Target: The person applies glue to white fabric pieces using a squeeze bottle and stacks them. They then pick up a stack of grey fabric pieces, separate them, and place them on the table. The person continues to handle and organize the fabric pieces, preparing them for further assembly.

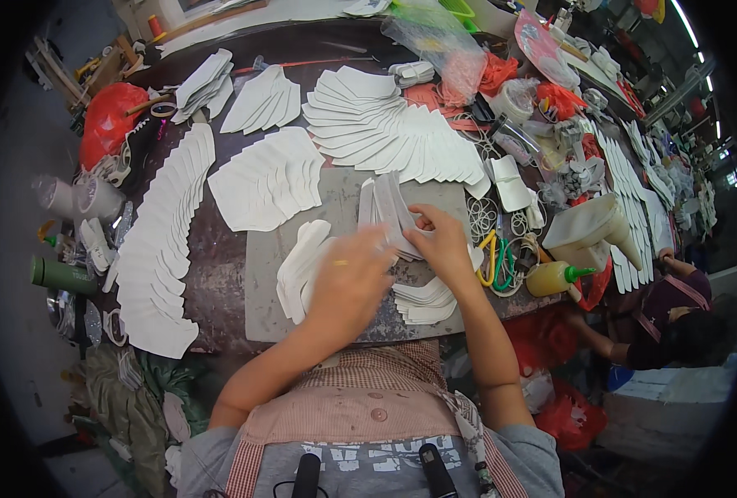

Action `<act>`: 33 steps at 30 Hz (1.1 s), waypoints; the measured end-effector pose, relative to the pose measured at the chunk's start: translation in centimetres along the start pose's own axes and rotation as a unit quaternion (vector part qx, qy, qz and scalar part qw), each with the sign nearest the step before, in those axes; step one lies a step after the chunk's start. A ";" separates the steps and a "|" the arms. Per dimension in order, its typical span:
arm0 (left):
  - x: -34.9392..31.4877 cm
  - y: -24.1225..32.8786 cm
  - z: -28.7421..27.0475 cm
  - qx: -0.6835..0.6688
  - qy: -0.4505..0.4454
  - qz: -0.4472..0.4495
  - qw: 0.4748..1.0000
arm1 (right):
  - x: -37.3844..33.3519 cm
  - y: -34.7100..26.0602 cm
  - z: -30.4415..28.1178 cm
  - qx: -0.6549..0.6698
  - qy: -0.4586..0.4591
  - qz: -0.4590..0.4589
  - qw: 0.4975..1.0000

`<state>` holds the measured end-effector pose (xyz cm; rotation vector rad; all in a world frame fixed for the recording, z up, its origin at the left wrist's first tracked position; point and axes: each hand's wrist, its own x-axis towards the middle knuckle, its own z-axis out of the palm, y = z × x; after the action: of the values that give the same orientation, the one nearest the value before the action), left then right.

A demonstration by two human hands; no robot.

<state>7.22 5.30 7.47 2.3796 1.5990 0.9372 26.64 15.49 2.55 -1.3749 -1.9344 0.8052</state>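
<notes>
While the right hand (436,239) pinches the pale cut strips (397,212) on the grey work board's (261,274) far half, I cannot tell whether the blurred left hand (352,278), nearby but apart, grips. Probably light, bendy and slippery, they suit holding by long edges; their long axis points toward the board's far edge.

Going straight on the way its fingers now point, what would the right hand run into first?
Most likely the thin pale grey pieces on the grey board, right at the fingertips of the right hand. They may be touching; this view leaves the depth unclear.
</notes>
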 end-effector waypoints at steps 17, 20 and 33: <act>1.8 1.5 2.3 -0.540 -0.024 -0.090 0.837 | -7.9 -7.5 -1.8 0.432 0.119 0.039 0.893; 1.7 4.3 1.0 -0.600 -0.005 -0.190 0.777 | -10.2 -8.9 0.5 0.418 0.132 0.002 0.899; 0.0 5.7 -0.5 -0.463 -0.036 -0.159 0.871 | -8.5 -10.5 -4.1 0.501 0.091 0.065 0.858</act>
<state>11.44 2.75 10.30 1.4194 1.0700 1.1589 26.01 5.04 12.07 -0.8571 -0.9708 1.4100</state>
